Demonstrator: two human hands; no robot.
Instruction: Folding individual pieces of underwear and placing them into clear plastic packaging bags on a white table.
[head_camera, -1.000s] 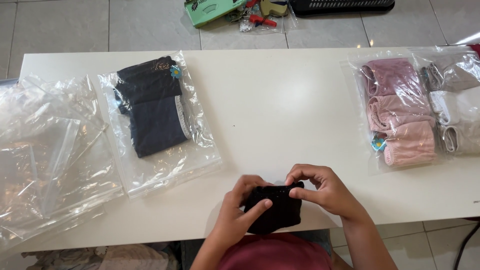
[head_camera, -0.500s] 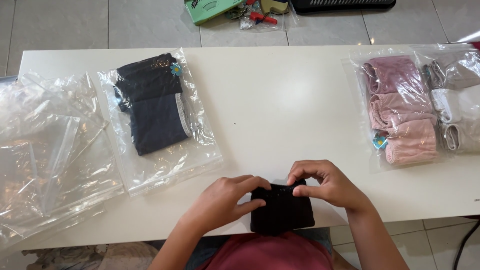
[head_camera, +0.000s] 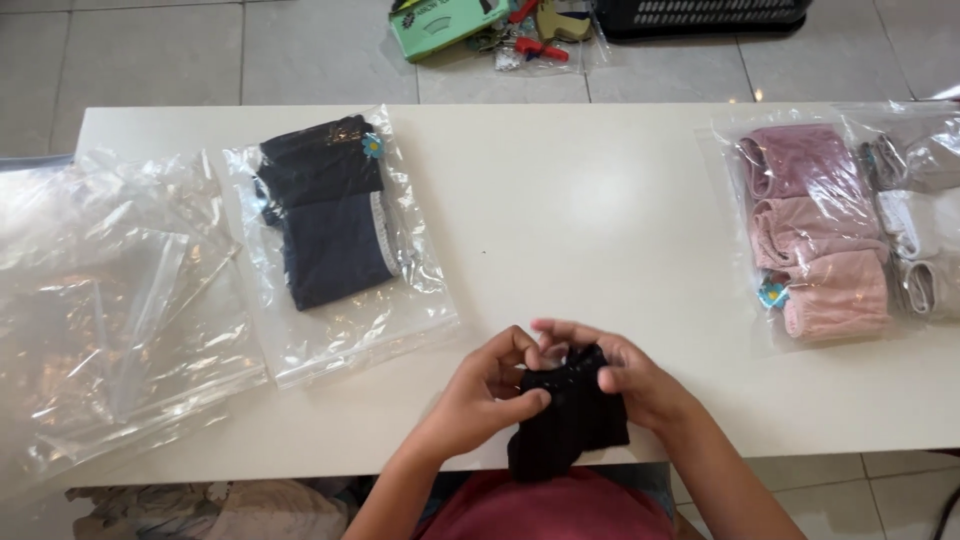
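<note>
We have the small black garment (head_camera: 570, 415) pinched at its top edge by both our left hand (head_camera: 490, 385) and right hand (head_camera: 625, 380), its long axis hanging toward us over the near edge of the white table (head_camera: 560, 230), hands equally close

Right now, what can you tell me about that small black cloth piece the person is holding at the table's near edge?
The black cloth piece is a small folded garment of soft, ribbed-looking knit. It lies at the near edge of the white table, its lower part hanging over the rim. The left hand pinches its upper left side, and the right hand holds its top right corner. Its top edge looks bunched between the fingers.
</note>
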